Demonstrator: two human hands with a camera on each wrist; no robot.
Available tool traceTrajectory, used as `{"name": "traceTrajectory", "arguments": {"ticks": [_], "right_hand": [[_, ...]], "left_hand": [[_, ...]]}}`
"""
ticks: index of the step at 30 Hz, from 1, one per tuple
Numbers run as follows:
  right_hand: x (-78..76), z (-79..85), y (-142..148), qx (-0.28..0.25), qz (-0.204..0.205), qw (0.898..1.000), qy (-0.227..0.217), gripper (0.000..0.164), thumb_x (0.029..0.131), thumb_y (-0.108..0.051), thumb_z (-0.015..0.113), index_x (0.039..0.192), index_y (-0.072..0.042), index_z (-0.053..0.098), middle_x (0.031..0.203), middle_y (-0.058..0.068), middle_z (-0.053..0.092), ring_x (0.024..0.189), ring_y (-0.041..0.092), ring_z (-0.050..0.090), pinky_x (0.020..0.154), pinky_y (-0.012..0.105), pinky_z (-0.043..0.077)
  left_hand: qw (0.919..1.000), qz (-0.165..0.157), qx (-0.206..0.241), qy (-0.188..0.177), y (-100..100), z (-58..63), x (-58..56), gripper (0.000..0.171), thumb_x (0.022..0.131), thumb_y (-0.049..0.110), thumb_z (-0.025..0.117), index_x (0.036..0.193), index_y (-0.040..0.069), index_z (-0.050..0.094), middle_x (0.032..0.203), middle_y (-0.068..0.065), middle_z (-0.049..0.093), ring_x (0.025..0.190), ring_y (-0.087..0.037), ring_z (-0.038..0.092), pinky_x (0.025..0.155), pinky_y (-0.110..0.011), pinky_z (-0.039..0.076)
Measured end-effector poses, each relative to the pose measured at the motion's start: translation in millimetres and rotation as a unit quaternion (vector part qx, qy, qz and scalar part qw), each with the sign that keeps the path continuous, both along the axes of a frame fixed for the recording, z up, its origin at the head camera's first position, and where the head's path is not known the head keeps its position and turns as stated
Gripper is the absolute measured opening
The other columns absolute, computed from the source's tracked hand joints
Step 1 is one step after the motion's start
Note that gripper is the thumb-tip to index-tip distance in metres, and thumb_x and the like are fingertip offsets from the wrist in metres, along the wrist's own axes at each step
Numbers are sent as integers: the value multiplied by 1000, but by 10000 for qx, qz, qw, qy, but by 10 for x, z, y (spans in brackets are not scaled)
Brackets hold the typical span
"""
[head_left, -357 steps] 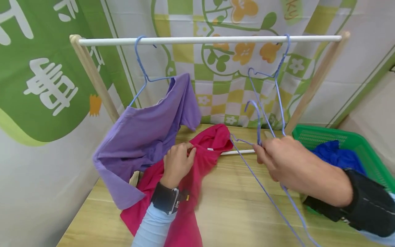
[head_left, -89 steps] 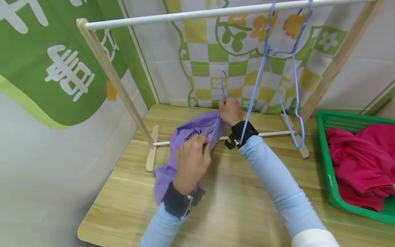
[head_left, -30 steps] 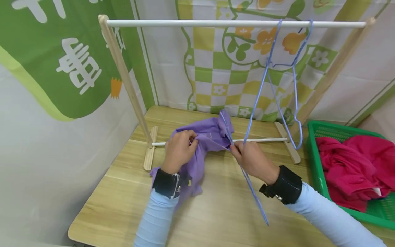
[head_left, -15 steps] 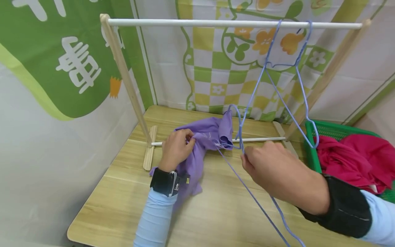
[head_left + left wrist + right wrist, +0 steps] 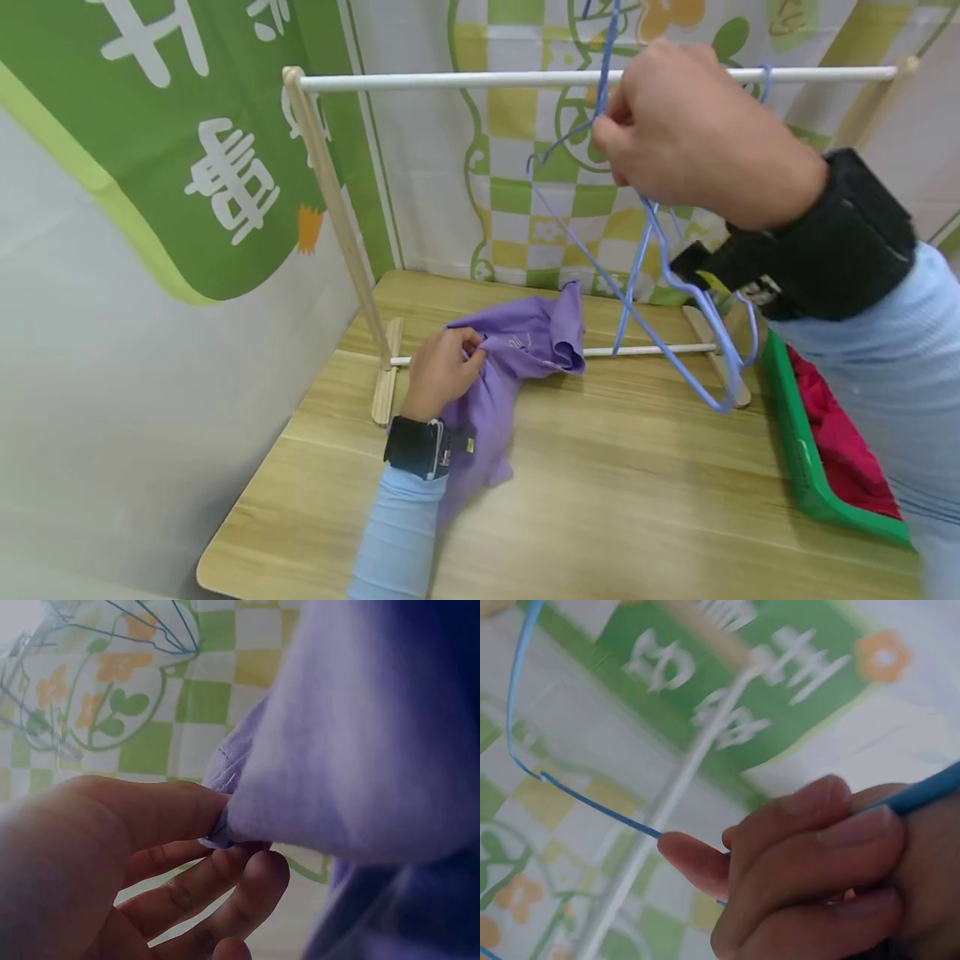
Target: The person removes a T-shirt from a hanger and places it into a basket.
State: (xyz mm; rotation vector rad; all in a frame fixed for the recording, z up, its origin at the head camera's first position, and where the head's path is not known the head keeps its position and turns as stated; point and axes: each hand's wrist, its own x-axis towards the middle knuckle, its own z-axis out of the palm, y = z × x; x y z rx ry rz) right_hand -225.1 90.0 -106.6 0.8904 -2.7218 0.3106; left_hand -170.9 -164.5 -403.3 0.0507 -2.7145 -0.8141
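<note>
My left hand (image 5: 442, 371) pinches a fold of a purple shirt (image 5: 491, 408) that lies bunched on the table. In the left wrist view, thumb and fingertips meet on the purple cloth (image 5: 322, 787), which fills the right side. Up at the rack's rail, my right hand (image 5: 690, 137) grips a blue wire hanger (image 5: 600, 267) near its neck. The right wrist view shows curled fingers (image 5: 802, 877) round the blue wire (image 5: 600, 806), with nothing hung on it. Behind that hanger, another blue hanger (image 5: 636, 275) hangs from the rail, partly hidden by my hand.
A white rail (image 5: 450, 81) on wooden posts (image 5: 337, 208) spans the back of the table (image 5: 637, 500). The lower white bar (image 5: 652, 350) runs behind the shirt. A green basket (image 5: 802, 450) with red cloth (image 5: 847, 442) stands at the right, partly covered by my right arm.
My right hand has drawn the hanger out of the purple shirt and lifted it to the rail. My left hand still pinches the shirt. Earlier, purple cloth hung on the rail and red cloth lay on the table.
</note>
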Motion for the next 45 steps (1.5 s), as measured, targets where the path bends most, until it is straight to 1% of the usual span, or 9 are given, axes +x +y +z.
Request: {"name": "traceTrajectory", "arguments": {"ticks": [8,17,20,25,30,33,36,40,45], "right_hand": [[-270,-226,-333,-189,-438,9978,-462,31,103,-11,44,78,-1,60,91,23,70,64,24,60,58,36,47],[-288,-541,-346,-244,-415,9981,-374,37,101,-14,51,66,-11,41,62,3,41,49,17,43,47,33,44],[-64,-595,-267,-228,-307,9993,14,48,105,-25,53,60,-12,40,54,-3,32,46,14,37,43,32,39],[617,-750,-19,-384,321,9976,469,42,105,-34,57,77,-7,72,60,2,63,49,14,53,48,37,46],[1222,-1267,236,-147,1442,9894,44,19,98,-39,70,93,-23,76,60,-25,56,53,-8,49,52,25,45],[1313,-1654,252,169,1732,9840,-375,27,94,-46,73,108,-23,72,64,-27,53,54,-8,47,51,21,40],[1113,-2035,137,285,1725,9823,-676,60,88,-54,77,133,-15,63,71,-15,62,57,2,54,49,23,41],[472,-2534,-69,-82,1844,9804,-693,115,72,-59,90,157,-3,38,104,20,69,84,29,70,61,39,59],[-432,-3185,-280,-35,1609,9836,-815,151,53,-68,95,168,-12,16,158,49,23,143,66,37,117,75,32]], "left_hand": [[9982,-34,305,-525,-40,-187,-2,13,93,24,69,102,18,78,96,3,79,87,-19,72,69,-38,53],[9977,180,228,-608,-178,-149,-46,19,94,23,69,109,15,78,97,-2,78,91,-25,72,79,-47,56],[9979,288,94,-578,-182,-182,-64,19,93,25,71,108,17,78,97,-1,78,92,-26,72,77,-49,57],[9987,415,-64,-273,-181,-189,-60,19,89,24,74,105,14,79,103,-7,75,99,-31,70,76,-50,58],[9962,710,-19,-495,-185,-196,-67,48,86,32,76,129,11,71,133,-19,61,126,-43,57,87,-62,56],[9920,876,-71,-910,-209,-160,-60,75,85,41,78,149,10,56,145,-23,51,133,-47,53,93,-68,54],[9858,896,-81,-1419,-248,-130,-25,94,84,48,81,160,11,40,153,-28,45,136,-53,53,101,-69,51],[9760,599,143,-2089,-289,-119,25,117,81,53,85,168,14,18,161,-35,35,141,-57,49,111,-67,46],[9563,-94,422,-2891,-203,-217,20,144,77,53,89,168,12,-16,166,-45,10,152,-59,30,120,-65,38]]}}
